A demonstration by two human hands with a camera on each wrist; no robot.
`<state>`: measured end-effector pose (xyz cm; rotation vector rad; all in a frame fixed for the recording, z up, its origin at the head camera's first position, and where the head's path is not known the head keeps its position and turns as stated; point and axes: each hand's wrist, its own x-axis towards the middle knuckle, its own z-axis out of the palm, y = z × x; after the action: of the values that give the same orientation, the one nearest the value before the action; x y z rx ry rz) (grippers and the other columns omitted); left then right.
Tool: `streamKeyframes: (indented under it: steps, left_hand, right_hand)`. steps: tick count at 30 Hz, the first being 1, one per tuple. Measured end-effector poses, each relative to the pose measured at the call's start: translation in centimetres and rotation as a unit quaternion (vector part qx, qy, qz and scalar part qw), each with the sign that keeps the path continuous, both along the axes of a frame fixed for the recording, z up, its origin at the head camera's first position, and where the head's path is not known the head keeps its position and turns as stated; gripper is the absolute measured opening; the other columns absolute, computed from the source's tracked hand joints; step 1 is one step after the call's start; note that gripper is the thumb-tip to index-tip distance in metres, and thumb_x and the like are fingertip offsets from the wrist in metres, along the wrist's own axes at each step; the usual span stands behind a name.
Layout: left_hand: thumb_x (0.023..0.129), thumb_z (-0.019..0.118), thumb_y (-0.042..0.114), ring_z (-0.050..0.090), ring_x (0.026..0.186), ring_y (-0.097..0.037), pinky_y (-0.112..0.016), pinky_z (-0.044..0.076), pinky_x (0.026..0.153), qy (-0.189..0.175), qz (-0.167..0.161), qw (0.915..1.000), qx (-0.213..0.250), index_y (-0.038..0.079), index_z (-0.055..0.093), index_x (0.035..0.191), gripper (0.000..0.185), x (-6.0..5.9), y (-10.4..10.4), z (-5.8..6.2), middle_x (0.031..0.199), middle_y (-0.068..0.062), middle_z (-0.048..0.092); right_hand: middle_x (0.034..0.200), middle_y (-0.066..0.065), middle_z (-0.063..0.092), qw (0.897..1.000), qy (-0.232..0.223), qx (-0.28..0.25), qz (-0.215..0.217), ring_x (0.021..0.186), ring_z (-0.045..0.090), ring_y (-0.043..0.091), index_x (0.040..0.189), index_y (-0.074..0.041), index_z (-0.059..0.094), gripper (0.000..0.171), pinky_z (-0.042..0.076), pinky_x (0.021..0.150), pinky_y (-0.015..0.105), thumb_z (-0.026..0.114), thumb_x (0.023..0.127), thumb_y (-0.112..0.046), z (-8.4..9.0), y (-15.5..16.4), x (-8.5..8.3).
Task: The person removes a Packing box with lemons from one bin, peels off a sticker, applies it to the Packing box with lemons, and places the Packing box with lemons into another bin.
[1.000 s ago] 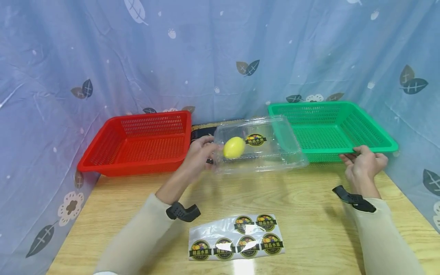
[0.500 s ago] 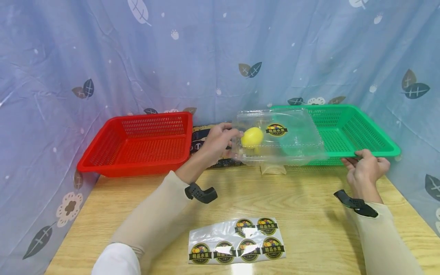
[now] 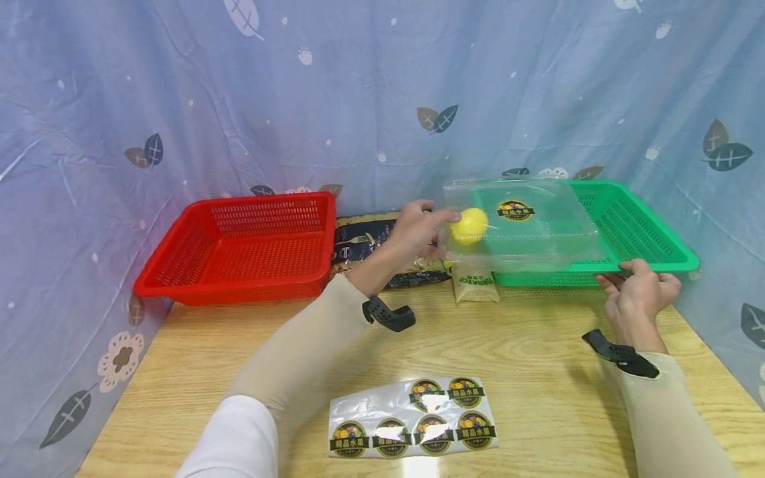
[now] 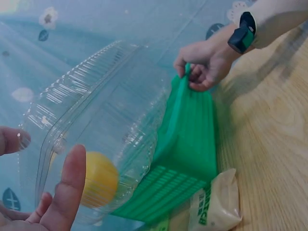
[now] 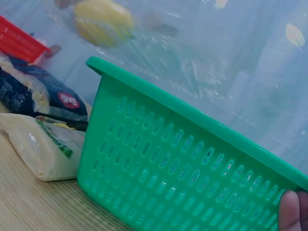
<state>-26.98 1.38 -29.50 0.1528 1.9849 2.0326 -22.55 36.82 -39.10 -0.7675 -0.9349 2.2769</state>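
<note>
My left hand grips the left end of a clear plastic box and holds it up over the left part of the green basket. Inside the box, near that hand, lies a yellow lemon. A round black fruit sticker shows on the box's lid. In the left wrist view the thumb and fingers sit around the box's end. My right hand pinches the front rim of the green basket, toward its right side; the right wrist view shows only some fingertips there.
A red basket stands at the left. Between the baskets lie a dark printed food bag and a small beige packet. A sheet of round stickers lies at the table's front. A blue curtain hangs behind.
My left hand has carried the box with the lemon right and slightly up, from between the baskets to over the green one. The beige packet has come into sight. The right hand keeps its place.
</note>
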Motion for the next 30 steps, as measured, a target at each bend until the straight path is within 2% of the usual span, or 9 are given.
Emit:
streamKeyframes:
  steps: [8,12,15,19,23,27,30]
  left_hand:
    - [0.088,0.080,0.023,0.064,0.086,-0.026,-0.040,0.062,0.067,-0.006,0.004,1.0000,0.005,0.010,0.028,0.159,0.089,-1.5,3.6,-0.1,0.120,-0.012,0.058]
    - [0.088,0.080,0.020,0.064,0.080,-0.030,-0.041,0.062,0.067,-0.019,0.000,0.9995,0.026,0.012,0.027,0.160,0.090,-2.1,5.5,-0.2,0.112,-0.018,0.060]
    - [0.088,0.080,0.020,0.063,0.078,-0.031,-0.041,0.062,0.066,-0.026,-0.001,0.9990,0.037,0.013,0.027,0.159,0.089,-2.5,7.0,-0.5,0.114,-0.019,0.059]
    - [0.088,0.080,0.022,0.064,0.077,-0.032,-0.040,0.062,0.065,-0.030,0.006,0.9990,0.033,0.013,0.028,0.159,0.088,-2.9,8.6,-0.9,0.111,-0.020,0.058]
    - [0.088,0.080,0.021,0.066,0.068,-0.033,-0.039,0.062,0.063,-0.030,0.019,0.9989,0.030,0.013,0.028,0.159,0.089,-3.0,9.7,-1.3,0.102,-0.022,0.060]
    - [0.090,0.079,0.023,0.066,0.060,-0.031,-0.038,0.062,0.061,-0.023,0.025,0.9994,0.007,0.010,0.027,0.159,0.087,-3.1,10.5,-1.6,0.095,-0.023,0.063]
    - [0.092,0.077,0.023,0.064,0.057,-0.028,-0.036,0.061,0.059,-0.015,0.026,0.9993,-0.022,0.004,0.039,0.148,0.071,-3.2,11.1,-2.0,0.092,-0.019,0.061]
  right_hand:
    - [0.101,0.005,0.038,1.000,0.006,0.006,-0.003,0.041,0.038,0.030,0.094,-0.014,0.020,0.038,0.050,0.044,0.035,0.054,0.095,0.002,0.0,0.3,0.1]
    - [0.099,0.006,0.040,1.000,0.010,0.004,-0.008,0.041,0.038,0.030,0.095,-0.014,0.021,0.037,0.049,0.043,0.036,0.054,0.095,0.003,0.1,0.5,0.1]
    - [0.097,0.006,0.040,1.000,0.014,-0.001,-0.013,0.040,0.036,0.030,0.095,-0.014,0.020,0.037,0.048,0.043,0.036,0.053,0.094,0.004,0.1,0.6,0.0]
    - [0.092,0.007,0.041,0.999,0.031,-0.011,-0.021,0.040,0.033,0.029,0.093,-0.014,0.018,0.039,0.047,0.042,0.036,0.051,0.094,0.006,0.1,0.6,-0.1]
    - [0.087,0.010,0.042,0.998,0.056,-0.025,-0.028,0.042,0.031,0.028,0.092,-0.014,0.016,0.042,0.047,0.043,0.037,0.051,0.094,0.009,-0.2,0.5,-0.3]
    - [0.087,0.010,0.040,0.996,0.070,-0.038,-0.029,0.046,0.031,0.027,0.092,-0.014,0.016,0.043,0.046,0.044,0.038,0.051,0.093,0.011,-0.4,0.4,-0.4]
    - [0.087,0.008,0.038,0.995,0.081,-0.045,-0.031,0.049,0.032,0.027,0.093,-0.015,0.016,0.044,0.046,0.044,0.038,0.051,0.093,0.012,-0.5,0.5,-0.5]
